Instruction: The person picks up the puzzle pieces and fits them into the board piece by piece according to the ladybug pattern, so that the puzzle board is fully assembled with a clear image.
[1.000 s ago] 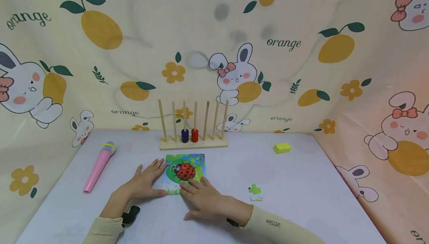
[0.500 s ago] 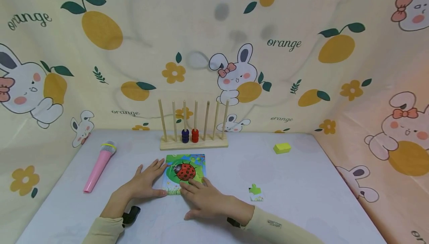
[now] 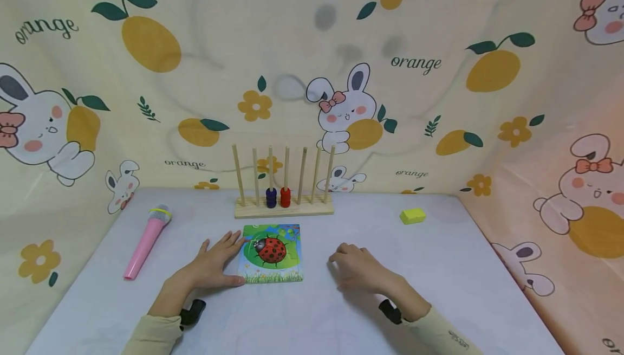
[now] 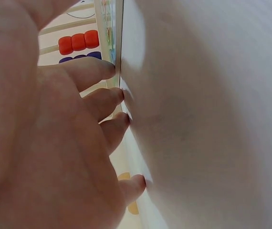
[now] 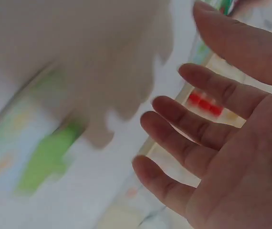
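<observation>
A square ladybug puzzle [image 3: 285, 268] lies flat on the table, with a paler green patch near its right side. My left hand [image 3: 212, 263] rests at its left edge, fingers spread, thumb at the lower left corner. In the left wrist view the fingers [image 4: 93, 74] reach down to the table and the puzzle's edge. My right hand [image 3: 363, 271] hovers to the right of the puzzle, its fingers loosely bent and holding nothing. A loose green puzzle piece [image 5: 50, 157] shows blurred near that hand in the right wrist view; in the head view the hand hides it.
Behind the puzzle stands a wooden peg rack [image 3: 283, 211] with dark blue beads [image 3: 271, 198] and red beads [image 3: 285, 198]. A pink toy microphone [image 3: 146, 246] lies at the left, a yellow block [image 3: 412, 215] at the back right. A printed cloth hangs behind the table.
My right hand has lifted off the puzzle and moved right, over where the loose piece lay. The left hand stays at the puzzle's left edge.
</observation>
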The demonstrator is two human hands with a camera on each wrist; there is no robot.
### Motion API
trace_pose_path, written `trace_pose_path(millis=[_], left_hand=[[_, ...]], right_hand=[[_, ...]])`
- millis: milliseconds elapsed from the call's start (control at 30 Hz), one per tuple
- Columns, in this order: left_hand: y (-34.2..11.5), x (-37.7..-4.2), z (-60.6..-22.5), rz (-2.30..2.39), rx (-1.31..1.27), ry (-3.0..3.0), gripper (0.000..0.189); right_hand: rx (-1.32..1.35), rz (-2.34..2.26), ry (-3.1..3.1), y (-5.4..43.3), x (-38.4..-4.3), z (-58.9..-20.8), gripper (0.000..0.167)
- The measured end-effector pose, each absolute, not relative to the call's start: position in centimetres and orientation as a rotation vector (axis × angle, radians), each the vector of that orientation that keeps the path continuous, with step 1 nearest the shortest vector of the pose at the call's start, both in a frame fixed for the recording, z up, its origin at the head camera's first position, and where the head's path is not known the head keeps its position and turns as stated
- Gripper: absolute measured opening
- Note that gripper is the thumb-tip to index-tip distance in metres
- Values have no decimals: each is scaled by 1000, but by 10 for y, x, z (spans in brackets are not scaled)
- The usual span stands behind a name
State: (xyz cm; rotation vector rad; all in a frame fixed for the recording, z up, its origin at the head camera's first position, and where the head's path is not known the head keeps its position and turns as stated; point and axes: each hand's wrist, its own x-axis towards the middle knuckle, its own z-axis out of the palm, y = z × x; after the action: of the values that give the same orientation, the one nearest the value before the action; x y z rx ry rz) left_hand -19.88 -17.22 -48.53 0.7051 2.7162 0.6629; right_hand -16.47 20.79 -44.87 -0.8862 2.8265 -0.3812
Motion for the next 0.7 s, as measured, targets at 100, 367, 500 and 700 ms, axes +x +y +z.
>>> trace_pose_path(millis=[100,367,500,700], left_hand=[[-172,-199,-486,654,704,2718,103],[-172,-199,-486,653,697,2718,104],[-171,-198,-485,662,697,2713,104],[-171,-199,-485,653,691,2713,105]], right_hand=[[-770,-491,2812,234,-162,-448,52],[-641,-729,2753,273,-155,-452,52],[-587,-786,2740,280,-152,-454,53],[-561,-811,2757,285,-148,-458,55]])
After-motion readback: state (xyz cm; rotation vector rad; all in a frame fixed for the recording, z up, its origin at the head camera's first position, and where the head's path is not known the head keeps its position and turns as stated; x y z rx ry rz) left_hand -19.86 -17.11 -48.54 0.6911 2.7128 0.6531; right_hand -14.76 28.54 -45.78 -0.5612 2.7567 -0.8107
